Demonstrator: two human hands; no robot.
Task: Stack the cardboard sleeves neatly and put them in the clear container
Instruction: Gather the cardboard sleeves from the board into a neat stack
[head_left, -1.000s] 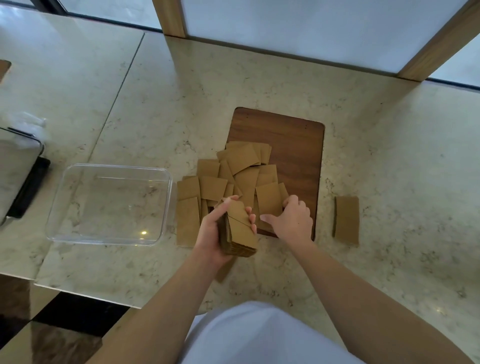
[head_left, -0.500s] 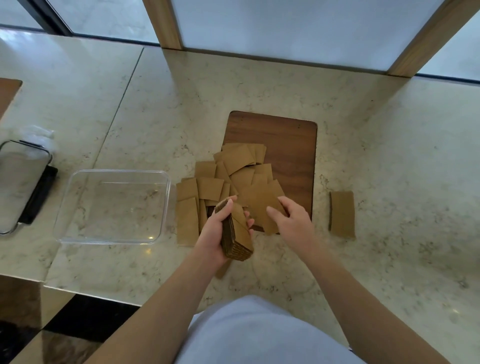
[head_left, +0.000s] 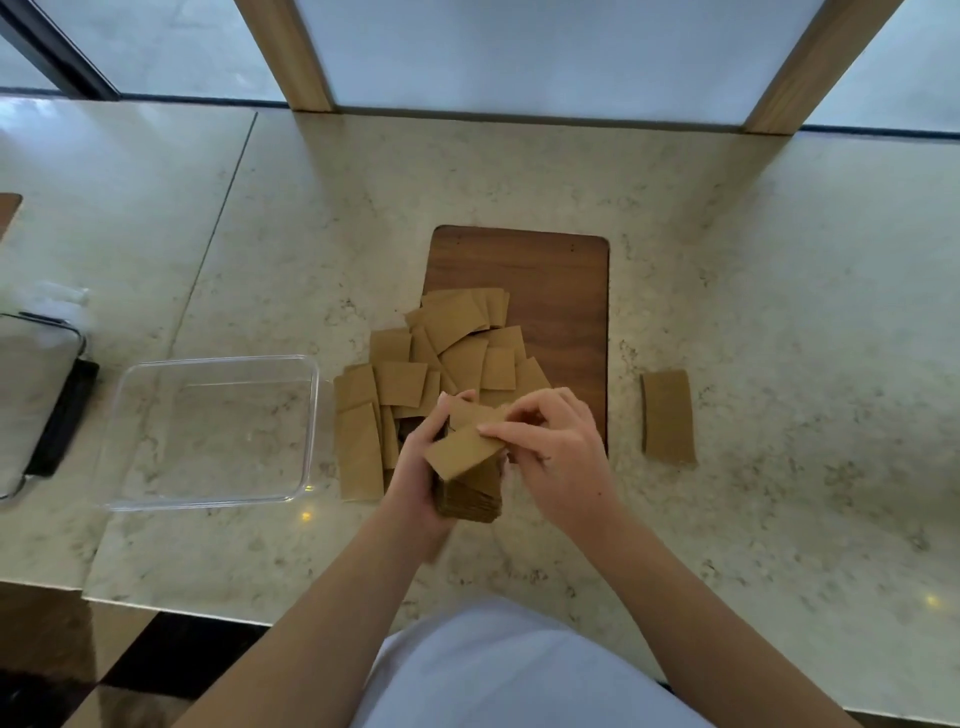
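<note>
the left hand (head_left: 415, 467) covers the near-left side of the stack (head_left: 470, 480). the loose sleeves (head_left: 441, 358) overlap, hiding each other's edges. the tray (head_left: 31, 395) is cut off at the left edge.

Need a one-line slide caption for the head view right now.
Right hand lays a brown cardboard sleeve onto the stack in the left hand, beside the empty clear plastic container.
</note>
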